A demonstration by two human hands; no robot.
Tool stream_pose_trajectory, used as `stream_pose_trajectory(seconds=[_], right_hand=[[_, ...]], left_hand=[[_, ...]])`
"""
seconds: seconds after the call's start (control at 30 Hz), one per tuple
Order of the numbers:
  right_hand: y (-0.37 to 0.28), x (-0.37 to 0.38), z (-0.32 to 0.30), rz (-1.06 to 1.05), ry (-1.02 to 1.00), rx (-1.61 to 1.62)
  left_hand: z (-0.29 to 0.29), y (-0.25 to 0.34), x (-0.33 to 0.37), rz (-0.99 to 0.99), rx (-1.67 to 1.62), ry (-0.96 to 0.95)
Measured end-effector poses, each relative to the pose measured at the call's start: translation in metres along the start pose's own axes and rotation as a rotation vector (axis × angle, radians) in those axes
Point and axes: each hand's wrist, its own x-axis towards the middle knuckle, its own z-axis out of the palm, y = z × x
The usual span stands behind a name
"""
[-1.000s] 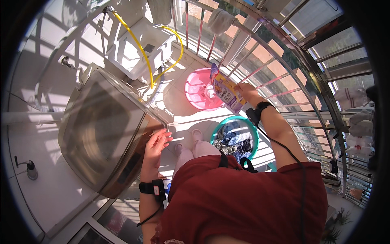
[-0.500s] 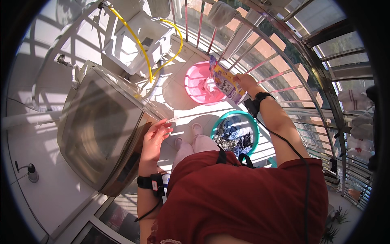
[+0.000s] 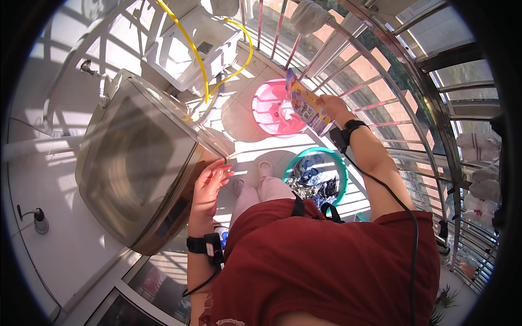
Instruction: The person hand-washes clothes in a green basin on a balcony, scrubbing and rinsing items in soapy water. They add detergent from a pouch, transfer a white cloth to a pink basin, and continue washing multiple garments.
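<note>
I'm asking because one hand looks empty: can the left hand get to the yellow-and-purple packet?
Probably yes. The left hand looks empty, and nothing seems to stand between it and the packet, which the right hand holds. It would likely have to swing across.

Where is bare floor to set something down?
Floor tile shows between washing machine and pink basin, with a sunlit strip between both basins. Crowded: teal basin, heaped with clothes, and around the right hand, holding a pouch.
</note>
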Motion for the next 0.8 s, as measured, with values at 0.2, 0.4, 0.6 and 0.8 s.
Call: stream_pose_trajectory(seconds=[0.2, 0.4, 0.6, 0.8], right_hand=[[0.005, 0.013, 0.0, -0.049, -0.008, -0.089], [-0.009, 0.015, -0.016, -0.002, -0.035, 0.006], [-0.019, 0.021, -0.03, 0.075, -0.028, 0.04], [-0.013, 0.022, -0.036, 0.066, 0.063, 0.042]], left_hand=[[0.001, -0.001, -0.002, 0.017, 0.013, -0.01], [0.001, 0.001, -0.005, 0.032, 0.002, -0.005], [0.002, 0.0, -0.009, 0.029, -0.008, 0.014], [0.001, 0.0, -0.012, 0.025, 0.017, 0.011]])
